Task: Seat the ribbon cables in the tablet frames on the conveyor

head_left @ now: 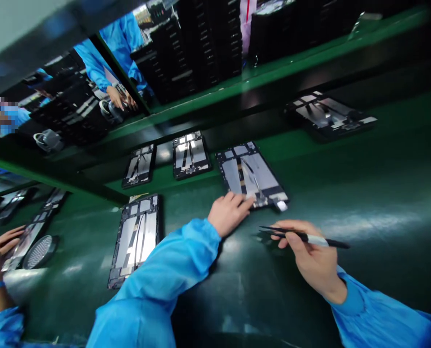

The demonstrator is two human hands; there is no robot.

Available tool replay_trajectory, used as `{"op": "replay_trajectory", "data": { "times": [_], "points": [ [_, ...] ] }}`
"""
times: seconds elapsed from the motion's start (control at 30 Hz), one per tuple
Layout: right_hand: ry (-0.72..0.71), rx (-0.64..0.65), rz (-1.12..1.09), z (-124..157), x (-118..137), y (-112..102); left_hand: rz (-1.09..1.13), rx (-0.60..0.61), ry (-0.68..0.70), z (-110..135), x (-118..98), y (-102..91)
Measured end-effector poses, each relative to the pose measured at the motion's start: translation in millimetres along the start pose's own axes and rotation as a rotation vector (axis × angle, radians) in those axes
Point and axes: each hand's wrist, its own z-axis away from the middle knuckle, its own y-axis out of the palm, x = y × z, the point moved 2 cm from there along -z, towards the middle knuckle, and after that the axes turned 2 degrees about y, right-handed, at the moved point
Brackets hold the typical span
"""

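Note:
My left hand (230,212) reaches across the green belt (364,203) and rests its fingertips on the near edge of an opened tablet frame (249,176); the fingers are bent and pressed on it. My right hand (309,251) is closed around black tweezers (302,235), their tips pointing left toward my left hand. Both arms wear blue sleeves. A small white piece (281,206) sits at the frame's near right corner.
Other opened tablet frames lie on the belt: one at lower left (137,239), two further back (190,154) (140,165), one at far right (327,115). A co-worker's hand (3,241) at the left edge handles another frame beside a round mesh part (40,251). Black trays are stacked behind.

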Motion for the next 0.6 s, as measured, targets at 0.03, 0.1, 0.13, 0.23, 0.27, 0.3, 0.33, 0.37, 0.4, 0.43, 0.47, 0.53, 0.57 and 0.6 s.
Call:
{"op": "replay_trajectory", "data": {
  "times": [0.03, 0.1, 0.13, 0.23, 0.27, 0.3, 0.33, 0.37, 0.4, 0.43, 0.47, 0.53, 0.57, 0.6],
  "points": [
    [-0.011, 0.041, 0.019, -0.3, -3.4, 1.6, -0.005, -0.019, -0.053, -20.7, 14.8, 4.2],
    [-0.007, 0.125, 0.064, -3.1, -10.0, 6.2, -0.02, -0.068, -0.148, -57.6, 46.2, 10.3],
    [0.01, 0.158, 0.082, -5.3, -12.9, 9.0, -0.025, -0.087, -0.19, -71.7, 62.6, 12.0],
    [0.075, 0.219, 0.099, -13.2, -17.9, 17.5, -0.008, -0.113, -0.369, -86.2, 116.2, 10.6],
    [0.086, 0.231, 0.097, -15.5, -18.5, 20.2, 0.0, -0.119, -0.459, -81.1, 135.4, 7.4],
    [0.089, 0.242, 0.093, -17.6, -18.9, 22.8, 0.007, -0.129, -0.567, -71.7, 154.7, 2.8],
    [0.089, 0.248, 0.087, -19.3, -19.3, 25.2, 0.009, -0.145, -0.695, -59.0, 173.6, -3.0],
    [0.09, 0.255, 0.078, -20.7, -19.9, 27.4, 0.016, -0.159, -0.828, -44.5, 191.2, -9.1],
    [0.096, 0.259, 0.064, -21.9, -20.9, 29.4, 0.034, -0.167, -0.944, -29.8, 206.5, -14.6],
    [0.107, 0.259, 0.041, -23.0, -22.3, 31.1, 0.066, -0.164, -1.041, -16.4, 219.3, -18.7],
    [0.125, 0.259, 0.013, -24.0, -23.9, 32.7, 0.109, -0.16, -1.118, -5.0, 229.2, -21.1],
    [0.164, 0.253, -0.048, -26.4, -27.4, 35.0, 0.205, -0.168, -1.235, 10.1, 240.4, -20.9],
    [0.186, 0.248, -0.075, -27.6, -29.1, 35.6, 0.254, -0.185, -1.276, 13.9, 242.2, -19.5],
    [0.21, 0.237, -0.099, -28.8, -30.5, 35.6, 0.3, -0.213, -1.307, 15.9, 242.1, -18.2]
  ]
}}
